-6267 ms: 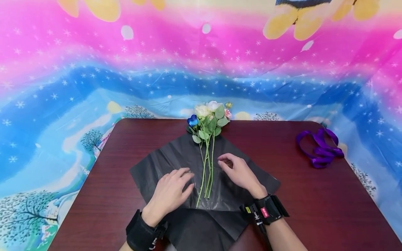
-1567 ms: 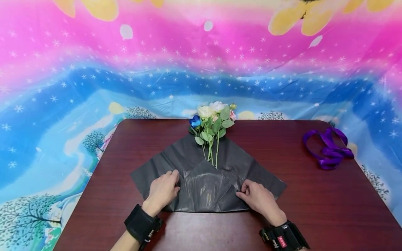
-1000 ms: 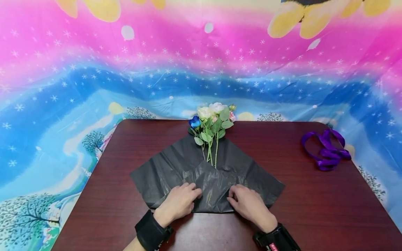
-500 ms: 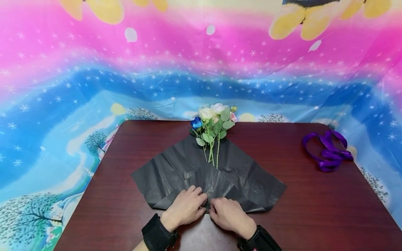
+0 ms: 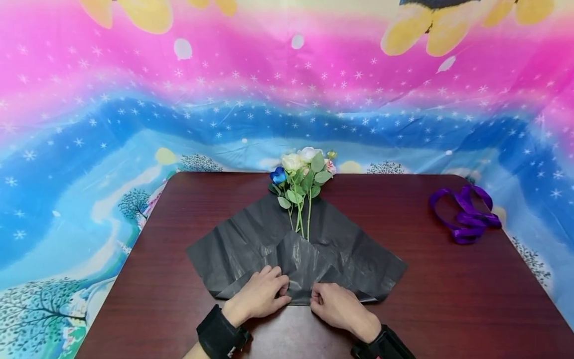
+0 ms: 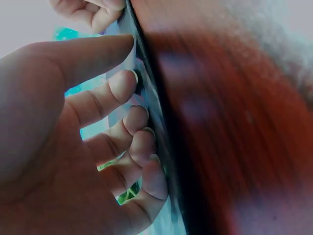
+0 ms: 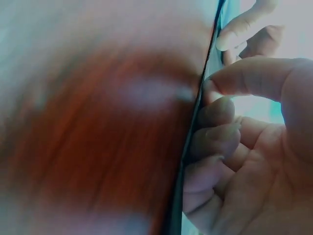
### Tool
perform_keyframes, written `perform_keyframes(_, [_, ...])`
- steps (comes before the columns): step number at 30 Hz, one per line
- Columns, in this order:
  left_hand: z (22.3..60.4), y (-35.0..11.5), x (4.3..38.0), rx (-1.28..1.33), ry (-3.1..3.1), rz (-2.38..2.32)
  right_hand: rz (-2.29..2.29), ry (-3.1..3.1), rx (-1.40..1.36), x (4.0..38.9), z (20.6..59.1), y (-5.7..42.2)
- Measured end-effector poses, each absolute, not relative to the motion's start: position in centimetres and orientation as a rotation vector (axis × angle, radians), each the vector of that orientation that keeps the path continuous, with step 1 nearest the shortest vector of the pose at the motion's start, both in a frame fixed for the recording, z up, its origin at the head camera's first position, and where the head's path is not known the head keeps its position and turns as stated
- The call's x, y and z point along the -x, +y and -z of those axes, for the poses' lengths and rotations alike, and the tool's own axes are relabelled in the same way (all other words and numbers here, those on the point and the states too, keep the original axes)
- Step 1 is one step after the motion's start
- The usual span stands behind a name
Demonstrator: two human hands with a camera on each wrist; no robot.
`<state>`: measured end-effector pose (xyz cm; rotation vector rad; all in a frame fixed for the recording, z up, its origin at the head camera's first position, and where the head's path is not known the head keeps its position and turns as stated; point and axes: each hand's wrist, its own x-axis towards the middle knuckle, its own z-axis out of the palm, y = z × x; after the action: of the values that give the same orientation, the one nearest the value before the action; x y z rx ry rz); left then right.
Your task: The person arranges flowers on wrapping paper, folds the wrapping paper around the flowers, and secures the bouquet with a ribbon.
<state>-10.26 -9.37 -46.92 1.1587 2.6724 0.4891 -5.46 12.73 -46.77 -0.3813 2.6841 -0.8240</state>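
Note:
A sheet of black wrapping paper (image 5: 358, 244) lies on the table, its near part folded up over the lower stems. On it lies a bunch of flowers (image 5: 301, 172) with white, blue and pink blooms and green leaves; the stem ends are hidden under the fold. My left hand (image 5: 260, 294) rests its bent, relaxed fingertips on the folded paper left of centre, thumb by the near edge. My right hand (image 5: 338, 306) has its fingers curled at the near fold, thumb and forefinger pinching the paper's edge (image 7: 193, 122) in the right wrist view.
A loosely coiled purple ribbon (image 5: 466, 214) lies at the table's right side. The dark red-brown table (image 5: 170, 214) reaches back to a colourful printed cloth (image 5: 287, 114) hanging behind it. Both wrists wear black straps.
The paper's near part has been folded up over the stems. My hands have slid inward along the fold, nearly met at the centre, and now stand slightly farther apart.

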Motion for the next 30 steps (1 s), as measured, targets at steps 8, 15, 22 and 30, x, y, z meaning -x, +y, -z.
perform_keyframes(8, [47.0, -9.1, 10.3, -1.114, 2.691, -0.47, 0.912, 2.65, 0.376, 5.2, 47.1, 13.8])
perform_keyframes(15, [46.9, -9.0, 10.4, -1.085, 2.669, -0.507, 1.0, 2.604, 0.335, 4.7, 47.1, 15.6])
perform_keyframes(22, [46.9, -9.2, 10.3, -1.073, 2.664, -0.516, 1.068, 2.54, 0.298, 4.4, 47.1, 17.5])
perform_keyframes(30, [47.0, -9.3, 10.4, -1.088, 2.645, -0.537, 1.082, 2.595, 0.229, 3.9, 47.1, 19.8])
